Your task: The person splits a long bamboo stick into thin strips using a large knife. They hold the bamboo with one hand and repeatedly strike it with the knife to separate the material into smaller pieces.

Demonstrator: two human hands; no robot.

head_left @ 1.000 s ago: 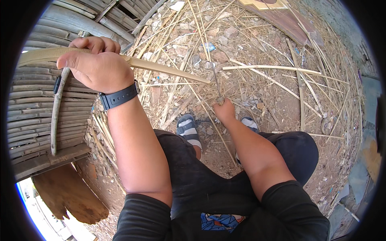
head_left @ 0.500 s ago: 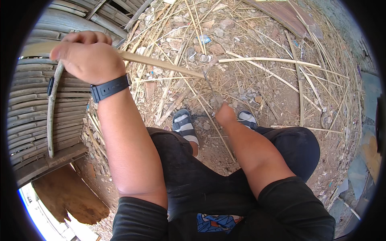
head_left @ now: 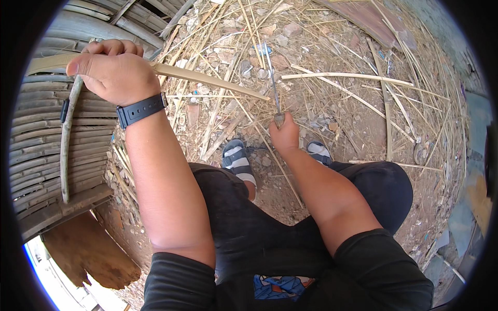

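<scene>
Now, the left hand (head_left: 122, 72) grasps a long pale strip (head_left: 207, 79), with the fingers (head_left: 111, 47) curled over it and the thumb lying along it. The strip is in the air above the ground (head_left: 270, 207); one part extends behind the hand toward the slatted wall (head_left: 41, 140) at the left edge of the ground, and its narrow end slopes down to the right. The right hand (head_left: 285, 133) has its fingers clenched around the handle of a knife (head_left: 273, 78), in front of the person's feet.

Compared with half a second ago, the knife is what differs most. Then its blade was leaning to the left and its point was near the end of the strip; at this moment it is almost straight and points toward the far edge of the ground. The right hand is also somewhat farther forward and to the left. The narrow end of the strip is just beside the blade, but I cannot tell whether they touch. The left hand, with a dark watch (head_left: 141, 110) on its wrist, is nearly in the same place. On the ground, a loose pale stick (head_left: 347, 75) lies to the right of the knife as before, among dry straw and stones.
</scene>
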